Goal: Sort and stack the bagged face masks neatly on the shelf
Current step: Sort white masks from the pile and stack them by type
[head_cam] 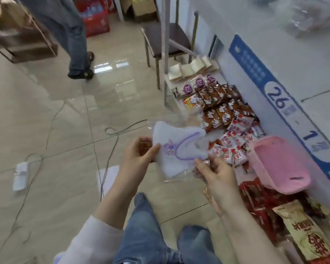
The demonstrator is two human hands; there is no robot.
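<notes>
Bagged mask [177, 149] held up in both hands, over the tiled floor [55, 121] and in front of the knees. Left hand [139, 151] pinches the bag's left edge, thumb on top, fingers curled behind. Right hand [215, 176] pinches the lower right corner, fingers curled round the plastic. The mask is white with a purple rabbit print (bag is clear, slightly blurred). Pink basket [278, 164] lies tilted just to the right, beside rows of snack packets [225, 113]. Chair [170, 39] behind them, cable [111, 141] on the floor, another person's legs [74, 40] far left.
</notes>
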